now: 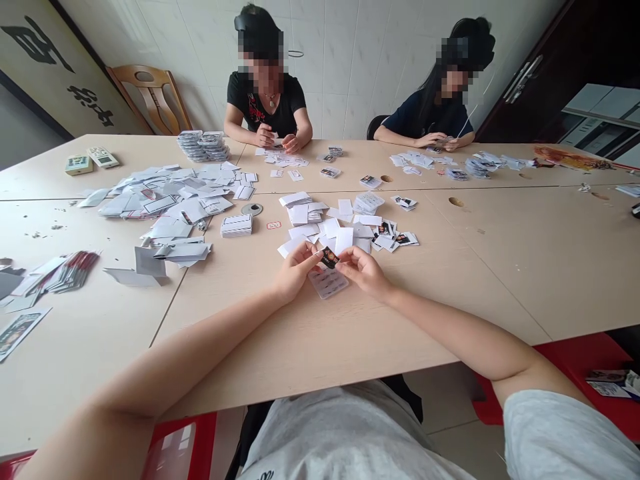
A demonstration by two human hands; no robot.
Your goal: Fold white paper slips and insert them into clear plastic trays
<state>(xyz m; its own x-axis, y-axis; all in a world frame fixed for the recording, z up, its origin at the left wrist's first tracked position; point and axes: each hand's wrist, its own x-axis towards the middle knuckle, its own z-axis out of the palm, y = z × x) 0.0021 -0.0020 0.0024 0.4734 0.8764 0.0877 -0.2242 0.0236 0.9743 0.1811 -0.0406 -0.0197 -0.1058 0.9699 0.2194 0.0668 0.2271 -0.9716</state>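
Between my two hands is a small dark printed card [330, 258], pinched at its left edge by my left hand [299, 270] and at its right edge by my right hand [366, 272]. Just below the card, a clear plastic case [329, 283] with small items inside lies on the table, partly covered by the card and my fingers. Right beyond my hands spreads a loose pile of white cards [310, 217]. Several dark printed cards [395, 237] lie at the right side of that pile.
On the wooden table [450, 267], a large heap of white cards [170, 193] lies to the left, beside a neat card stack [237, 226] and a tape roll [251, 209]. Stacked cases [203, 145] stand farther back. Two people sit across, their hands on small items.
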